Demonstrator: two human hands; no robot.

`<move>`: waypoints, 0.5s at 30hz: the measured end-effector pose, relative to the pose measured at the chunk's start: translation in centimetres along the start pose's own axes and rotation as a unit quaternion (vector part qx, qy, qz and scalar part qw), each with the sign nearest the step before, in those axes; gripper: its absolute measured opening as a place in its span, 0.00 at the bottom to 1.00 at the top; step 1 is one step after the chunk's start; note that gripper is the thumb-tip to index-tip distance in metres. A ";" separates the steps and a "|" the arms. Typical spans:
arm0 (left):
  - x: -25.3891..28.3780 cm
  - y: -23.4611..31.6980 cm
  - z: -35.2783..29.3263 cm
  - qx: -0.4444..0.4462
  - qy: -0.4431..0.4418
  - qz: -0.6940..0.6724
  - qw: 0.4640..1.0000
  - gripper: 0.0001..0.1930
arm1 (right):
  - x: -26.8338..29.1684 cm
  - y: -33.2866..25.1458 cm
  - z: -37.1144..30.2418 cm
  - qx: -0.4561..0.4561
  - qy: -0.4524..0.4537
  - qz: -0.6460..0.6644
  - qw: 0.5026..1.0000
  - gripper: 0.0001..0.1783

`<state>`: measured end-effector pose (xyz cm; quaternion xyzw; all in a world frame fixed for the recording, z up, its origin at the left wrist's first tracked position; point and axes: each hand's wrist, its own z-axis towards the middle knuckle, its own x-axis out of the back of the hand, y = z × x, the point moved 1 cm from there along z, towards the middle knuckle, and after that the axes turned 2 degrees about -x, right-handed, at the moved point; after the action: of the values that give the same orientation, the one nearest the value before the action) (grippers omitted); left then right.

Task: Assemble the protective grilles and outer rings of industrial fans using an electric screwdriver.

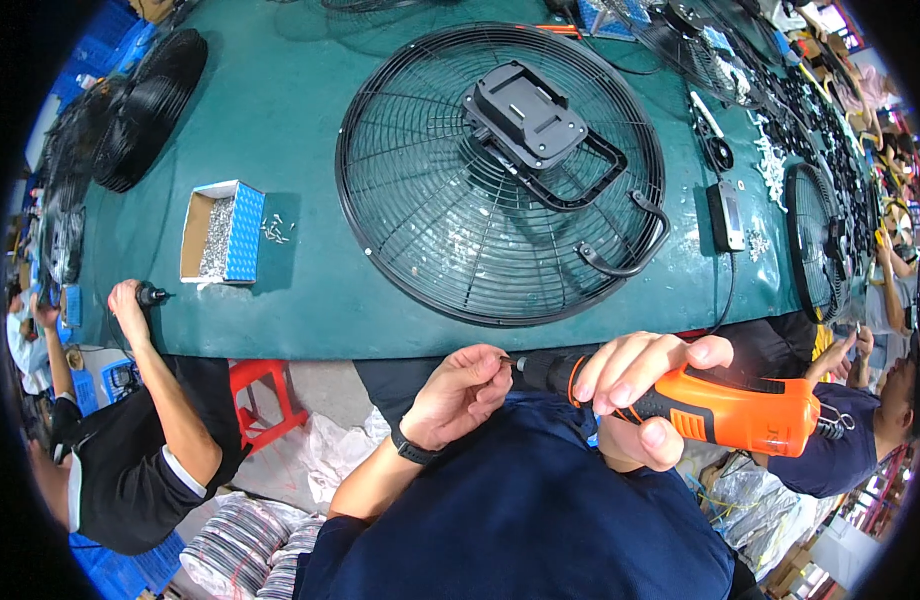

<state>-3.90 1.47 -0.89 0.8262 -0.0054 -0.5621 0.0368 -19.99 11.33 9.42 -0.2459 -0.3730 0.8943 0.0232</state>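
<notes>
Right grip [635,372] wrapped firmly round the orange driver [715,405], held just off the near edge, right of its middle! Left grip [460,395] comes in at the front, finger and thumb pinched on the bit [521,364]. Out on the green surface [300,310], a big round guard [420,220] takes centre stage, reaching close to the near edge, a squarish black mount [530,115] on top. Toward the left edge, an open box [243,232] of screws, loose screws [277,230] just beside it; dark guards [155,110] pile up beyond. Over to the right: a black gadget [726,217] trailing a cord, white bits [770,165] strewn about, a smaller guard [812,245] near the edge. At the near left corner, a co-worker's hand [130,308] clasps a black tool [152,294]! Below, a red stool [260,375] by the near edge, bundled discs [230,545] lower left, and a person in dark blue [830,440] out right.
</notes>
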 end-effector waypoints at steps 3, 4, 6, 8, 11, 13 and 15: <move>0.1 -0.5 -0.1 0.002 0.010 -0.011 1.000 0.09 | -0.3 0.0 0.0 0.008 0.012 -0.002 1.000 0.35; 0.1 -0.3 0.2 -0.001 0.012 -0.008 1.000 0.09 | -0.2 0.0 0.1 0.008 0.011 -0.003 1.000 0.35; -0.1 -0.3 0.1 0.006 0.004 -0.011 1.000 0.09 | -0.3 -0.1 0.3 -0.008 0.017 0.008 1.000 0.34; 0.0 -0.3 -0.2 0.006 0.002 -0.016 1.000 0.08 | -0.4 -0.1 0.3 -0.015 0.023 0.011 1.000 0.34; 0.0 -0.1 0.0 0.013 -0.034 -0.005 0.999 0.08 | -0.2 -0.1 0.5 -0.019 -0.003 0.020 1.000 0.34; -0.2 0.0 -0.1 0.009 0.007 0.086 0.996 0.09 | -0.3 -0.2 0.6 -0.033 -0.010 0.012 0.999 0.33; -0.2 0.2 0.1 -0.002 0.019 0.116 0.993 0.09 | -0.4 -0.2 0.6 -0.035 -0.007 -0.004 0.999 0.33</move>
<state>-4.03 1.30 -0.70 0.8303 -0.0991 -0.5386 0.1034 -19.97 10.96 10.08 -0.2391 -0.4049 0.8824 0.0155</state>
